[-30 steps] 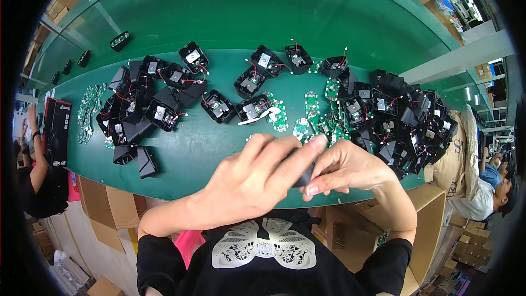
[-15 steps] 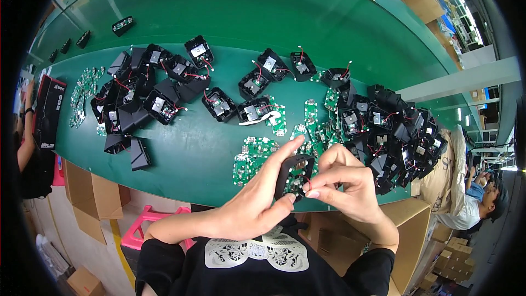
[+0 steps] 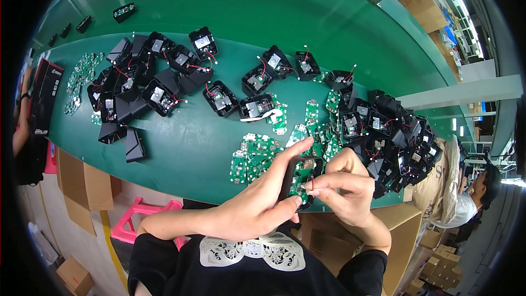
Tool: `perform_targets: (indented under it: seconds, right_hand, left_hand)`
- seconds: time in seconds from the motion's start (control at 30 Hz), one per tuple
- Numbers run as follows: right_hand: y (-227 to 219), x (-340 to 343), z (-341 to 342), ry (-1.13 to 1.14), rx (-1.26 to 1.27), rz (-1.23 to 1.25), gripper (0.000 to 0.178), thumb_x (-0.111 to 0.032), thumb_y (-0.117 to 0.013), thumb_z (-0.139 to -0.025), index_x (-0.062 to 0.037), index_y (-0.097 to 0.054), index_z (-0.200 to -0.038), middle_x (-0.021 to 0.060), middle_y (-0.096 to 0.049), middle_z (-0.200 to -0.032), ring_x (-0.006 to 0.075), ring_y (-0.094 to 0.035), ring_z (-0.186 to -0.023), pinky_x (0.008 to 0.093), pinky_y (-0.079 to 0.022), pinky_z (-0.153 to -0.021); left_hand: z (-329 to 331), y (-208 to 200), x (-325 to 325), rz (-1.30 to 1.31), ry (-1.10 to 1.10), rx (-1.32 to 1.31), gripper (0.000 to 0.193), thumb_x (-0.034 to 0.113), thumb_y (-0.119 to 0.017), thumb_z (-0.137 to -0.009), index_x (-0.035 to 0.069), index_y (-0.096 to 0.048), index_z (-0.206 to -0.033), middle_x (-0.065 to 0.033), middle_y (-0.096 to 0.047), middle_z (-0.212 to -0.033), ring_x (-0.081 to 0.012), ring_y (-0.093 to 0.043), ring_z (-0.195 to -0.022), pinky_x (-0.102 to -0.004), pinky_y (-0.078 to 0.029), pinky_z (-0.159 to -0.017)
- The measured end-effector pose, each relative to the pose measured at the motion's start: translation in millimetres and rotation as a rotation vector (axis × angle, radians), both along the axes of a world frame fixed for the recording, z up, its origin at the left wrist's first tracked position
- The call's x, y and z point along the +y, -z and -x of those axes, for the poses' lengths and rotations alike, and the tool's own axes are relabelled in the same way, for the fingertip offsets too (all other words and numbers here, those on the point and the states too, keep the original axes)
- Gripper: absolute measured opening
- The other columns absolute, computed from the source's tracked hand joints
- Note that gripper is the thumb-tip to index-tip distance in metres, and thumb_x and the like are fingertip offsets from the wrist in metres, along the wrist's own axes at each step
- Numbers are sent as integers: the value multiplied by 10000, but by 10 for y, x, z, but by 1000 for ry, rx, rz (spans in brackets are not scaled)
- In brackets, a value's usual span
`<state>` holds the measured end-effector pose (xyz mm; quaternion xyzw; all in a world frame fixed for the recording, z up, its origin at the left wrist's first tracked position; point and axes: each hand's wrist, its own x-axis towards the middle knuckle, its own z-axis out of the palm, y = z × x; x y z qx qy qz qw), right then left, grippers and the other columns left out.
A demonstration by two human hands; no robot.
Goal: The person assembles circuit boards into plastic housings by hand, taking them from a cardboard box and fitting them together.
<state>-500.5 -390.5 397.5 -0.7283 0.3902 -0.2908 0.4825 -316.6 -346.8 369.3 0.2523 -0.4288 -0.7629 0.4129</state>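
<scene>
Near the front edge of the green table, my left hand [image 3: 255, 205] grips a black plastic housing [image 3: 287, 180] from the side, thumb along its lower rim. Inside its open face sits a green circuit board [image 3: 303, 173]. My right hand [image 3: 350, 189] is closed in a pinch at the housing's right side, on a thin red wire [image 3: 313, 183]; the fingertips cover the wire's end. Just beyond my hands lie loose green circuit boards [image 3: 255, 153], spread flat and partly overlapping.
Black housings with red wires form a large heap [image 3: 392, 137] at right and a cluster [image 3: 129, 90] at left; several stand mid-table. More boards [image 3: 82, 79] lie far left beside a black box [image 3: 47, 96]. Cardboard boxes [image 3: 82, 181] and a pink stool [image 3: 139, 214] stand below the table edge.
The housing has tilted slightly in my left hand and shifted a little right. My right hand keeps its pinch at the wire. The whole view has shifted slightly.
</scene>
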Motion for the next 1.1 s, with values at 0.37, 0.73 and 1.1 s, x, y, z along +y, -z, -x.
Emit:
perform_targets:
  seconds: [0.37, 0.73, 1.1]
  right_hand:
    - [177, -20, 54, -36, -65, 484, 306, -7, -767, -566, -100, -716, -854, -3, -473, -682, 103, -474, -534, 239, -360, -445]
    - [206, 19, 55, -29, -103, 678, 353, 51, -741, -554, -64, -704, -885, 26, -480, -740, 136, -518, -539, 241, -415, -458]
    - [145, 105, 21, 52, -114, 534, 178, 50, -708, -660, -32, -660, -810, 40, -473, -760, 136, -512, -572, 237, -366, -494]
  left_hand:
    - [36, -1, 18, 207, -100, -202, 664, -24, -394, -850, 24, 1, -1382, -197, -147, -1393, -206, -490, -1000, -268, -478, -752]
    - [169, -25, 79, 104, -196, -10, 673, -41, -411, -835, -25, 11, -1359, -178, -91, -1408, -234, -355, -1191, -309, -479, -827]
    - [226, 28, 99, 393, -332, -171, 694, 9, -474, -807, -75, -37, -1339, -236, -138, -1389, -321, -167, -1316, -392, -130, -1076]
